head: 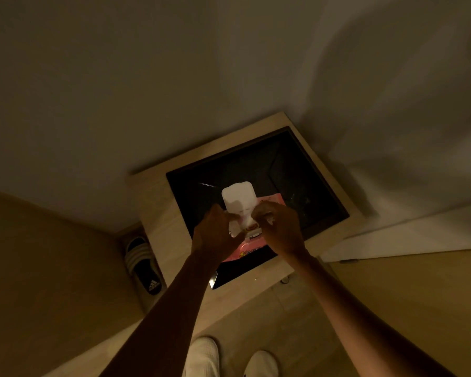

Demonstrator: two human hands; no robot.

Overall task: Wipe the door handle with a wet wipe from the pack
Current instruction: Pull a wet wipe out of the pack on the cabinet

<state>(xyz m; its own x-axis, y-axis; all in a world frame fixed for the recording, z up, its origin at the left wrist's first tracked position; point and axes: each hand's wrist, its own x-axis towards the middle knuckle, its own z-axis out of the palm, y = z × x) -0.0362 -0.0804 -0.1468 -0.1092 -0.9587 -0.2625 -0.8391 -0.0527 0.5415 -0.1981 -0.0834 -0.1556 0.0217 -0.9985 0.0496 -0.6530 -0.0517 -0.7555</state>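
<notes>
A pink wet wipe pack lies on the black top of a small wooden table. Its white lid stands flipped up. A white wet wipe sticks out of the pack's opening between my two hands. My left hand pinches the wipe on its left side, fingers closed. Fingers of my right hand grip the wipe's right side, above the pack. No door handle is in view.
The table stands in a dim corner against pale walls. A black and white slide sandal lies on the floor left of the table. My feet in white slippers show at the bottom. A white ledge or door edge runs at the right.
</notes>
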